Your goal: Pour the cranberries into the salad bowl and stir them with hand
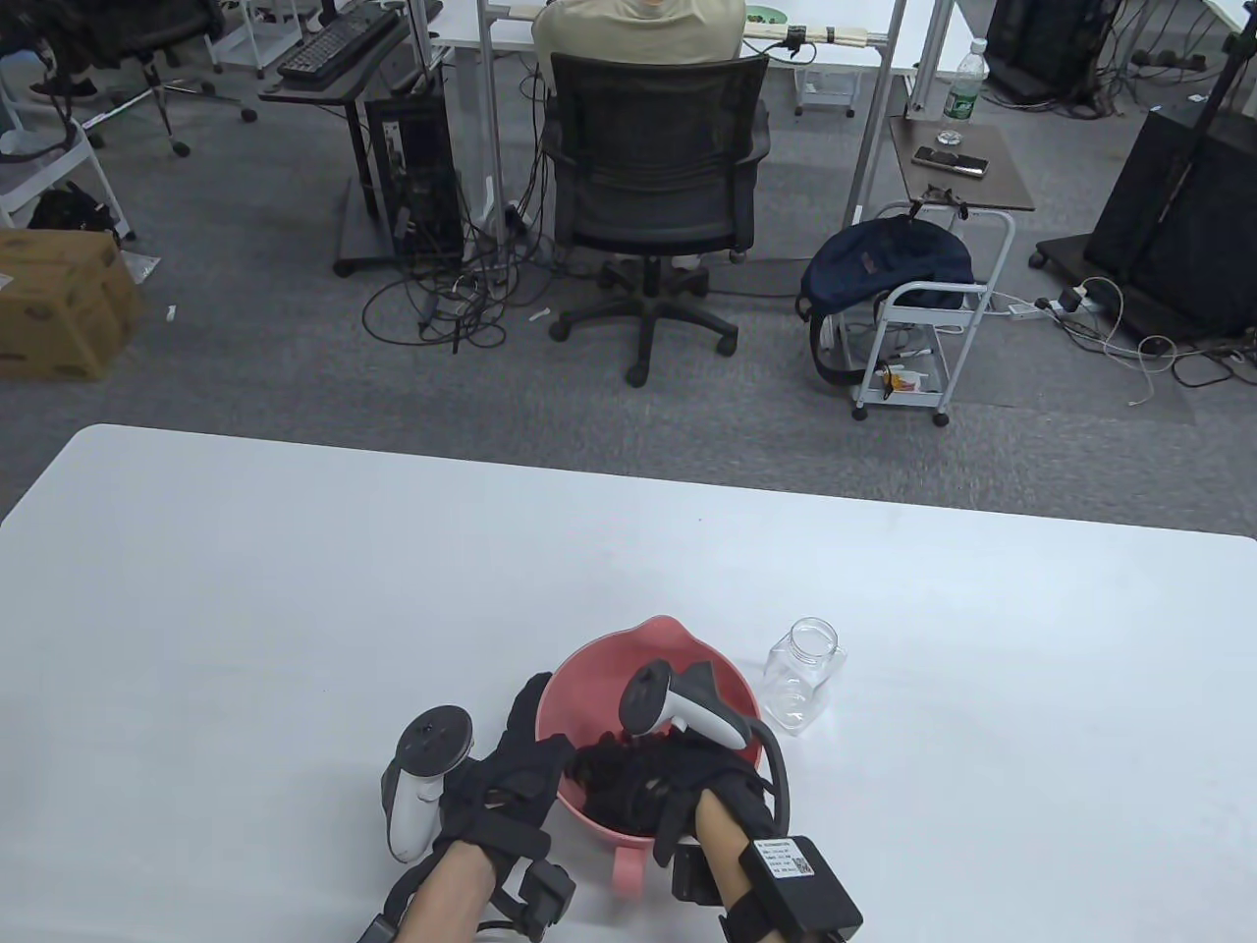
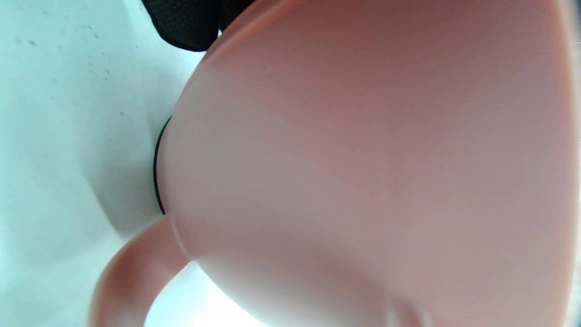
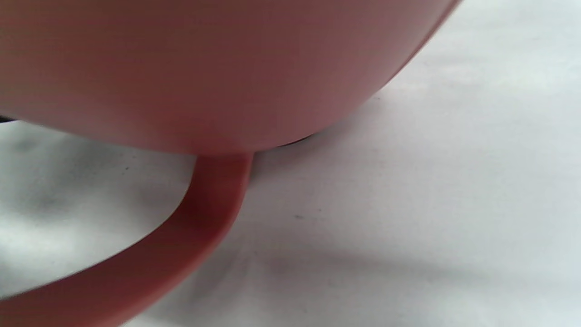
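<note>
A pink salad bowl (image 1: 678,638) with a loop handle (image 1: 628,869) stands on the white table near its front edge. My left hand (image 1: 525,756) holds the bowl's left rim, with fingers running up its outer wall. My right hand (image 1: 628,786) reaches down inside the bowl, its black gloved fingers loosely bent over the bottom. The bowl's contents are hidden under that hand. The left wrist view is filled by the bowl's outer wall (image 2: 363,159), with a bit of glove (image 2: 190,22) at the rim. The right wrist view shows the bowl's underside (image 3: 204,68) and handle (image 3: 213,204).
An empty clear plastic jar (image 1: 803,678) stands upright, lid off, just right of the bowl. The white table (image 1: 295,609) stretches wide to the left, right and back. Beyond it are an office chair (image 1: 653,167) with a seated person and a small cart (image 1: 918,324).
</note>
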Available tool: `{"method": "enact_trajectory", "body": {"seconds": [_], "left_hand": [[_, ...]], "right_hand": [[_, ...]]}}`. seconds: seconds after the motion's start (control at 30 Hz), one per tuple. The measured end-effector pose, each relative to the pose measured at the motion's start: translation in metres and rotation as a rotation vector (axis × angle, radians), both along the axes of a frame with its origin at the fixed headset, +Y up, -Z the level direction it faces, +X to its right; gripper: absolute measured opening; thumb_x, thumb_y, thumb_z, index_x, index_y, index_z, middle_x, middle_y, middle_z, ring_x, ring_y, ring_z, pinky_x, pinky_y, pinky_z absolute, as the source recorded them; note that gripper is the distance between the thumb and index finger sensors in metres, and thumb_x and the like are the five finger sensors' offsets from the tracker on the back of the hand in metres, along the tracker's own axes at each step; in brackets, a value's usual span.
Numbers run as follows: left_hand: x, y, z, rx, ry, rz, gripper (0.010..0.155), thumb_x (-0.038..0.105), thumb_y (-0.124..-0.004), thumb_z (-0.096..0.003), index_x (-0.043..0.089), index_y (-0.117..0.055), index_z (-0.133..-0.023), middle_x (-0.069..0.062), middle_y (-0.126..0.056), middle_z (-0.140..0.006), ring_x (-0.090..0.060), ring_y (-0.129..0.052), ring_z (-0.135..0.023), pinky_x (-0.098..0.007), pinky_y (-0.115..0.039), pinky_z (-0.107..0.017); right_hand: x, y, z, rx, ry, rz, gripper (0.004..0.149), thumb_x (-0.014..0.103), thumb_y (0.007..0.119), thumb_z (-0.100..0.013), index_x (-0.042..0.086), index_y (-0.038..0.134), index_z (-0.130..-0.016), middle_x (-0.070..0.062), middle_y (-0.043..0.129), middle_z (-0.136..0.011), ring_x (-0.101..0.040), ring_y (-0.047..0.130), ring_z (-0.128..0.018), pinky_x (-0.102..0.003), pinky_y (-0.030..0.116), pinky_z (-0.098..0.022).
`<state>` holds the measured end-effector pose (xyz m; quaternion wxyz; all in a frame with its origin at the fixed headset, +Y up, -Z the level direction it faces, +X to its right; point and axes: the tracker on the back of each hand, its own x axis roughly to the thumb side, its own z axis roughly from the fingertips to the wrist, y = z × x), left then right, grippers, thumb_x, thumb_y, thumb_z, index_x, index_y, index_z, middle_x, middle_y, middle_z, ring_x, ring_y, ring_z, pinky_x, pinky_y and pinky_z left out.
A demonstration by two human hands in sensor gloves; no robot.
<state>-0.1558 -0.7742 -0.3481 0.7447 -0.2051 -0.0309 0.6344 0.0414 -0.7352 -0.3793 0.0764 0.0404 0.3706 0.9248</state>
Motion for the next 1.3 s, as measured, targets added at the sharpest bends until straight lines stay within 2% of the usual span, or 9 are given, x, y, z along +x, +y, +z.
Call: {"method": "enact_trajectory", "body": {"seconds": [0.17, 0.27, 0.4, 0.67, 0.87, 0.97, 1.0, 1.07, 1.3], "left_hand": [[-0.0001, -0.0003, 0.0000, -0.006, -0.004, 0.004, 0.073, 0.040, -0.062, -0.0608, 0.039, -0.012, -0.114, -0.008, -0.030, -0.126, -0.043, -0.043, -0.113, -0.055, -0.056, -0.079], [-0.0002, -0.0005, -0.0002, -0.003, -0.009, 0.002, 0.073, 0.040, -0.062, -0.0609, 0.039, -0.012, -0.114, -0.008, -0.029, -0.127, -0.043, -0.043, -0.113, -0.055, -0.056, -0.080], [-0.0002, -0.0011, 0.0001, -0.007, -0.006, 0.007, 0.073, 0.041, -0.062, -0.0610, 0.040, -0.012, -0.114, -0.008, -0.029, -0.127, -0.042, -0.043, -0.113, -0.055, -0.056, -0.080], [0.0003, -0.0015, 0.0004, -0.010, -0.005, 0.011, 0.073, 0.041, -0.062, -0.0610, 0.040, -0.013, -0.114, -0.008, -0.030, -0.127, -0.042, -0.043, -0.113, -0.055, -0.056, -0.080], [0.0007, -0.0020, 0.0009, -0.011, 0.000, 0.014, 0.072, 0.041, -0.062, -0.0608, 0.040, -0.013, -0.114, -0.008, -0.030, -0.127, -0.043, -0.043, -0.113, -0.055, -0.056, -0.080], [0.0007, -0.0022, 0.0010, -0.013, -0.001, 0.016, 0.072, 0.041, -0.061, -0.0609, 0.040, -0.013, -0.114, -0.008, -0.030, -0.127, -0.043, -0.043, -0.113, -0.055, -0.056, -0.080], [0.0008, -0.0022, 0.0013, -0.012, 0.003, 0.017, 0.072, 0.041, -0.062, -0.0608, 0.040, -0.013, -0.115, -0.008, -0.030, -0.127, -0.043, -0.043, -0.113, -0.055, -0.056, -0.080], [0.0009, -0.0021, 0.0014, -0.013, 0.003, 0.016, 0.072, 0.041, -0.062, -0.0609, 0.040, -0.013, -0.114, -0.008, -0.030, -0.127, -0.042, -0.043, -0.113, -0.055, -0.056, -0.080], [0.0015, -0.0022, 0.0015, -0.023, 0.005, 0.028, 0.072, 0.041, -0.061, -0.0609, 0.040, -0.013, -0.114, -0.008, -0.029, -0.127, -0.043, -0.042, -0.113, -0.055, -0.055, -0.080]], "right_hand": [[-0.0005, -0.0007, -0.0005, -0.012, -0.007, 0.019, 0.066, 0.079, 0.075, -0.038, 0.077, 0.047, -0.097, 0.046, 0.045, -0.119, 0.007, 0.045, -0.117, -0.036, 0.070, -0.083], [-0.0005, -0.0015, -0.0001, -0.007, -0.015, 0.034, 0.066, 0.079, 0.075, -0.039, 0.078, 0.043, -0.097, 0.036, 0.034, -0.122, -0.003, 0.042, -0.118, -0.036, 0.069, -0.083], [-0.0003, -0.0022, -0.0001, -0.003, -0.051, 0.038, 0.067, 0.078, 0.073, -0.042, 0.075, 0.037, -0.099, 0.025, 0.022, -0.122, -0.005, 0.042, -0.118, -0.038, 0.067, -0.082], [0.0005, -0.0018, 0.0013, -0.016, -0.093, 0.041, 0.074, 0.078, 0.072, -0.045, 0.061, 0.033, -0.106, 0.026, 0.018, -0.121, -0.015, 0.048, -0.112, -0.037, 0.065, -0.080], [0.0004, -0.0013, 0.0011, -0.022, -0.090, 0.053, 0.086, 0.079, 0.069, -0.048, 0.040, 0.029, -0.113, 0.012, 0.024, -0.123, -0.021, 0.055, -0.108, -0.035, 0.066, -0.079], [-0.0003, -0.0004, 0.0004, -0.007, -0.085, 0.063, 0.088, 0.077, 0.069, -0.049, 0.030, 0.032, -0.114, 0.003, 0.033, -0.122, -0.021, 0.063, -0.104, -0.034, 0.070, -0.076], [0.0001, -0.0008, -0.0001, 0.002, -0.085, 0.076, 0.090, 0.077, 0.070, -0.050, 0.025, 0.033, -0.114, -0.007, 0.036, -0.123, -0.020, 0.067, -0.102, -0.033, 0.073, -0.074], [-0.0009, 0.0009, -0.0004, 0.036, -0.075, 0.120, 0.089, 0.077, 0.070, -0.050, 0.021, 0.042, -0.113, -0.011, 0.046, -0.120, -0.016, 0.074, -0.098, -0.028, 0.077, -0.070], [-0.0006, 0.0022, -0.0014, 0.058, -0.088, 0.179, 0.081, 0.077, 0.071, -0.050, 0.021, 0.061, -0.106, -0.006, 0.079, -0.103, 0.000, 0.095, -0.067, -0.012, 0.089, -0.041]]}}
